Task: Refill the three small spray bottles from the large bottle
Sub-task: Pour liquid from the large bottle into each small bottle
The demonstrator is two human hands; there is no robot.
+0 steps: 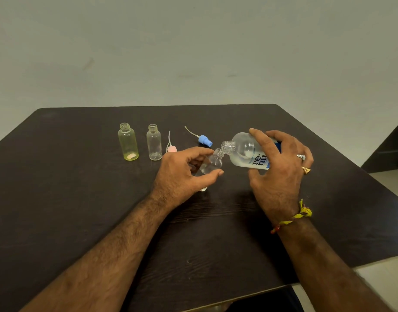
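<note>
My right hand (pixel 281 174) grips the large clear bottle (pixel 245 152) with a blue and white label, tipped on its side so its open mouth meets the neck of a small clear bottle (pixel 212 164). My left hand (pixel 184 174) holds that small bottle tilted toward the large one, thumb and fingers curled round its body. Two more small bottles stand uncapped at the back left: a yellowish bottle (pixel 128 141) and a clear bottle (pixel 154 143).
A blue spray head (pixel 204 140) with its tube lies behind the hands. A pink spray head (pixel 171 148) lies beside the clear bottle. The dark wooden table (pixel 81 210) ends near my body; a wall stands behind it.
</note>
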